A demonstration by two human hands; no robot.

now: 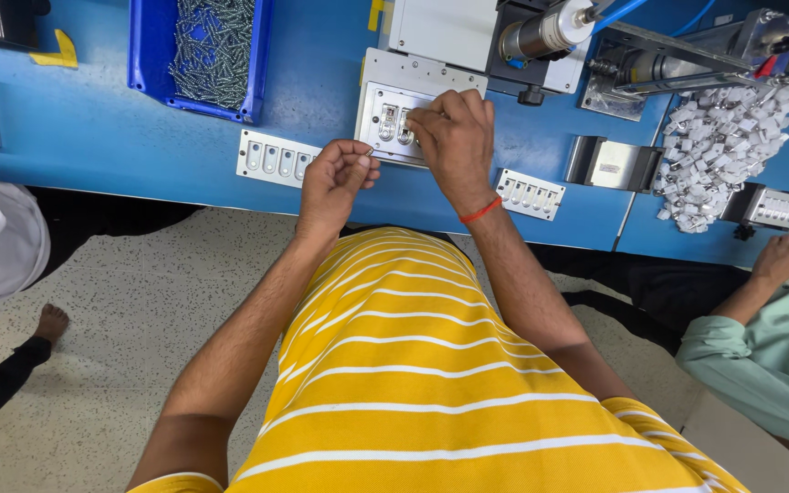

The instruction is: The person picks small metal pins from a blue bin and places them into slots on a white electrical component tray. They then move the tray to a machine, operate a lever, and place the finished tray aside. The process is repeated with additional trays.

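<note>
Resting fingertips on a slotted metal fixture plate (pixel 385 123), the right hand (pixel 454 137) pinches; left hand (pixel 335 178) curls closed, contents unclear.

A square metal fixture plate (pixel 385 114) lies flat on the blue workbench (pixel 93 137), near its front edge and about midway along it. The plate is pale grey with screw holes at its corners and a recessed middle holding two small silvery metal parts (pixel 389 121) side by side, upright in their slots. Its right portion is hidden under a hand. A small screw, too tiny to make out clearly, sits pinched just off the plate's lower left corner
</note>
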